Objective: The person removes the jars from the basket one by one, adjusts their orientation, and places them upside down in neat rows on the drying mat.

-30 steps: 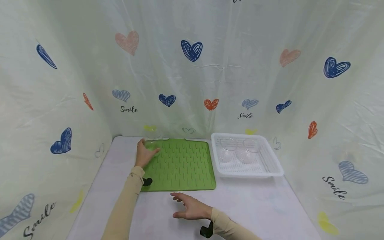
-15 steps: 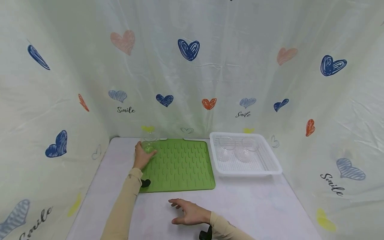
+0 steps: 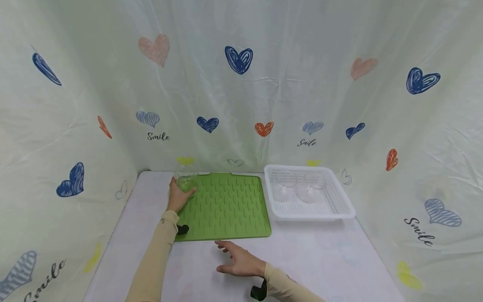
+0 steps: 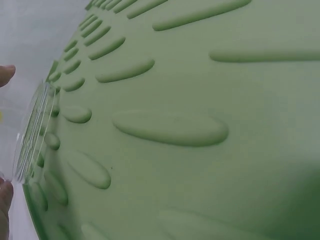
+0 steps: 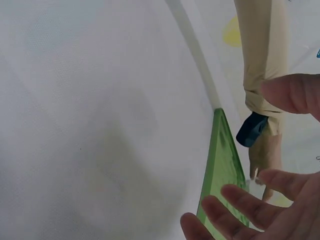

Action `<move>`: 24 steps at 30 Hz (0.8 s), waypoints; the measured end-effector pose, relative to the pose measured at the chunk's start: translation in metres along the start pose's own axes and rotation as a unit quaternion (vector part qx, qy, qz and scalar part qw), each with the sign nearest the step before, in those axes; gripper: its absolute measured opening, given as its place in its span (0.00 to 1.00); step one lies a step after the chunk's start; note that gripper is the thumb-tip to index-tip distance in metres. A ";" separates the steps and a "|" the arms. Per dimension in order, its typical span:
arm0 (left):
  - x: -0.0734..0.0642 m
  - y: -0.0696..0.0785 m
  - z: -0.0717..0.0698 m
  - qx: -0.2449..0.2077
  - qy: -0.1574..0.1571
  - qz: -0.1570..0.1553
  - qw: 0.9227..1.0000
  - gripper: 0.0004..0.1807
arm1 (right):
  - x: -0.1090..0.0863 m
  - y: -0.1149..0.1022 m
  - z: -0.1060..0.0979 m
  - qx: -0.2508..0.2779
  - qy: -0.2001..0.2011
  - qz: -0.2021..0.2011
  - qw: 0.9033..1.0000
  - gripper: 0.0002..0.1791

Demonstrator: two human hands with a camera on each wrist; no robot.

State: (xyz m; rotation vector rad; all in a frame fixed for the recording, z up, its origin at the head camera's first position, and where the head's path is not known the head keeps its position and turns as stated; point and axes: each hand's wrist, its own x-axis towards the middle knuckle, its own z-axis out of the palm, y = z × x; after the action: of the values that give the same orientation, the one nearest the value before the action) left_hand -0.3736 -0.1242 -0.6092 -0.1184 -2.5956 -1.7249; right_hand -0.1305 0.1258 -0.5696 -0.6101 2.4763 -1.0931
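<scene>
As we look over the table [image 3: 320, 260], we find the left hand [image 3: 179, 197] at the ten o'clock corner of the green mat [image 3: 226, 209], pinching a clear cup [image 3: 186, 173] between its thumb [image 3: 190, 193] and fingers [image 3: 173, 184]. We see the cup ahead of the palm, toward one o'clock from the middle of the hand, with the fingers on its nine o'clock side and the thumb near its five o'clock side. Its upper part stands clear of the grip toward twelve o'clock, against the curtain [image 3: 241, 96]. From the left wrist we see the cup's round edge at nine o'clock, just beside the small ridges [image 4: 77, 114] of the mat, with one digit above it and another close below. We cannot tell from these views whether the cup rests on the mat or is held slightly above it.

We see the right hand [image 3: 243, 262] between five and six o'clock from the mat, near its front edge. Its fingers and thumb are spread apart and hold nothing; from the right wrist we see the gap between them plainly.

At three o'clock from the mat, and just beside it, we have a white basket [image 3: 313, 217]. In its far half, two more clear cups [image 3: 286, 179] stand side by side, well apart from both hands.
</scene>
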 end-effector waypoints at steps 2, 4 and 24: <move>-0.001 -0.001 -0.002 0.002 -0.004 -0.002 1.000 0.64 | 0.002 0.000 0.000 0.011 0.011 0.005 1.000 0.41; -0.002 -0.002 -0.005 0.003 -0.009 -0.007 1.000 0.65 | 0.003 -0.001 0.000 0.020 0.023 0.016 0.999 0.42; -0.052 0.002 -0.026 0.041 -0.025 -0.021 0.999 0.69 | 0.009 -0.003 -0.015 0.061 0.118 -0.015 0.991 0.43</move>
State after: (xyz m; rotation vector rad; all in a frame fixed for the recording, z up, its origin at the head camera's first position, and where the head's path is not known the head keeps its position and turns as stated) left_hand -0.3225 -0.1497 -0.6004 -0.1082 -2.7186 -1.6463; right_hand -0.1449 0.1281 -0.5597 -0.5077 2.5774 -1.3890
